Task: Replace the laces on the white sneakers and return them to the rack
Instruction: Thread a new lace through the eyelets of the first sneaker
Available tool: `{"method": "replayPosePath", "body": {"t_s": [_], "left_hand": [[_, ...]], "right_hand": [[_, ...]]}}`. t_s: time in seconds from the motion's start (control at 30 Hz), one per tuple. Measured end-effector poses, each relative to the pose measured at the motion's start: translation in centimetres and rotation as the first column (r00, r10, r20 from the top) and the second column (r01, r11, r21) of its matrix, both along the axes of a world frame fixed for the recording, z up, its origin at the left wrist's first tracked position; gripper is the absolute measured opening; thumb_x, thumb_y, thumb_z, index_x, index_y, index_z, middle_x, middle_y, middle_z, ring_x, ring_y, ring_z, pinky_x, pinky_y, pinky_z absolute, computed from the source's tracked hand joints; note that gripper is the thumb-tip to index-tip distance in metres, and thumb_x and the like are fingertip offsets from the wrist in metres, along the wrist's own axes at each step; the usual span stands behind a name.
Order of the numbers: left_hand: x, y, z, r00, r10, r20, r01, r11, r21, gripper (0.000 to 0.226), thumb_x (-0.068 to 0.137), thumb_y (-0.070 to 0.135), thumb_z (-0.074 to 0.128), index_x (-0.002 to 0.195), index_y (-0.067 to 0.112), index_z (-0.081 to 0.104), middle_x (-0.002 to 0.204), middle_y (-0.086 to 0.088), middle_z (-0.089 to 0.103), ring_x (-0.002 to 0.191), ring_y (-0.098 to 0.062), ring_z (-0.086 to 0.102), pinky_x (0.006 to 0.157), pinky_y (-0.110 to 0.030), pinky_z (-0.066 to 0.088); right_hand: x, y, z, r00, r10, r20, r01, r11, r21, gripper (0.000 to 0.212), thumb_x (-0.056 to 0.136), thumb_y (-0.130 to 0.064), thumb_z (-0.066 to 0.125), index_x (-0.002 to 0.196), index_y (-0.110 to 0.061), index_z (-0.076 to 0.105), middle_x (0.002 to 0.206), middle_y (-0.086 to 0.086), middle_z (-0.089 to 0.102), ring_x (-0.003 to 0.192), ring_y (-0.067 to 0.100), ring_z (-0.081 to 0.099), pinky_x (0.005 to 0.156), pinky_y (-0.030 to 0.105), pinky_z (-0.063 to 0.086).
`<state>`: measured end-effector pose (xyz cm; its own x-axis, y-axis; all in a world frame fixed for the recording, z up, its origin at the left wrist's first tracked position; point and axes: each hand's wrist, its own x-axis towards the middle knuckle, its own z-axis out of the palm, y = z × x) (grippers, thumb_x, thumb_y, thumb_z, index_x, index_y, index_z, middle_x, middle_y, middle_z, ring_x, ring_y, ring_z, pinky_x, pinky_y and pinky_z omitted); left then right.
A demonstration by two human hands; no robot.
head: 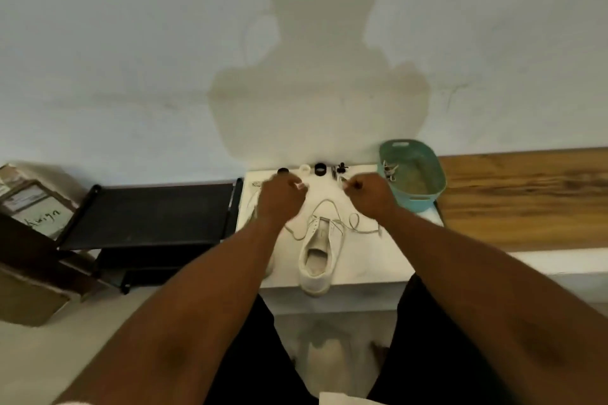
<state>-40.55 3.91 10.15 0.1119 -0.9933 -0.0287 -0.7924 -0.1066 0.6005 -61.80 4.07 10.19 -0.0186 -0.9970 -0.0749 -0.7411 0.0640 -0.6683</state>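
In the head view, a white sneaker (318, 253) is seen lying on the small white table (371, 260), heel toward the person and slightly over the near edge, toe toward the wall. A lace (324, 207) is threaded through its upper eyelets, and loops of it trail on the table to either side. A second sneaker (254, 207) is largely hidden under the left forearm, so its state cannot be told.

The lace is judged light, limp and easily snagged; it is best taken at its stiff tips, where it can be steered through an eyelet. The sneaker itself is judged light and soft-sided, best steadied by the heel or sole.

The left hand (279, 196) is held above the table beyond the toe, fingers curled, and something small and white, probably a lace tip, is pinched at its fingertips. The right hand (370, 192) is likewise curled, and a lace end seems to be pinched in it, though blur leaves this uncertain.

A black rack (148, 214) stands at the left of the table, and a teal basket (424, 174) with some laces inside sits at the right.
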Motion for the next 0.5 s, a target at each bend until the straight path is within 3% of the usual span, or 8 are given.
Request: {"method": "replayPosePath", "body": {"t_s": [0.07, 0.13, 0.27, 0.5], "left_hand": [[-1.2, 1.5, -3.6, 0.990, -0.140, 0.028, 0.131, 0.968, 0.215, 0.037, 0.085, 0.051, 0.076, 0.110, 0.024, 0.073, 0.112, 0.002, 0.073, 0.109, -0.019, 0.066, 0.094, -0.030, 0.050], [-2.0, 2.0, -6.3, 0.977, -0.199, 0.073, 0.170, 0.940, 0.295, 0.042, 0.081, 0.058, 0.076, 0.109, 0.027, 0.071, 0.115, 0.006, 0.071, 0.110, -0.017, 0.065, 0.090, -0.029, 0.049], [-2.2, 2.0, -8.4, 0.986, -0.147, 0.076, 0.122, 0.955, 0.269, 0.037, 0.082, 0.058, 0.071, 0.106, 0.030, 0.069, 0.101, 0.007, 0.072, 0.100, -0.016, 0.067, 0.079, -0.028, 0.048], [-1.5, 3.1, -10.2, 0.984, -0.172, 0.036, 0.155, 0.948, 0.278, 0.038, 0.081, 0.049, 0.072, 0.112, 0.027, 0.071, 0.096, 0.002, 0.077, 0.097, -0.015, 0.070, 0.088, -0.033, 0.054]], "right_hand": [[0.7, 0.8, -3.8, 1.000, 0.025, 0.008, -0.026, 0.995, 0.098, 0.017, 0.092, -0.031, 0.069, 0.089, -0.018, 0.079, 0.093, 0.002, 0.076, 0.092, 0.022, 0.069, 0.076, 0.025, 0.044], [1.5, 1.3, -6.8, 0.999, 0.030, 0.036, -0.035, 0.989, 0.147, 0.018, 0.090, -0.037, 0.072, 0.099, -0.022, 0.076, 0.095, -0.003, 0.074, 0.091, 0.015, 0.066, 0.077, 0.023, 0.041], [2.7, 1.9, -10.6, 0.995, 0.016, 0.095, -0.035, 0.980, 0.196, 0.034, 0.088, -0.049, 0.071, 0.111, -0.024, 0.071, 0.097, -0.006, 0.071, 0.088, 0.008, 0.059, 0.081, 0.024, 0.043], [1.6, 2.7, -13.1, 0.991, 0.057, 0.119, -0.078, 0.982, 0.175, 0.024, 0.088, -0.046, 0.074, 0.101, -0.026, 0.075, 0.092, -0.011, 0.073, 0.092, 0.009, 0.067, 0.081, 0.023, 0.047]]}}
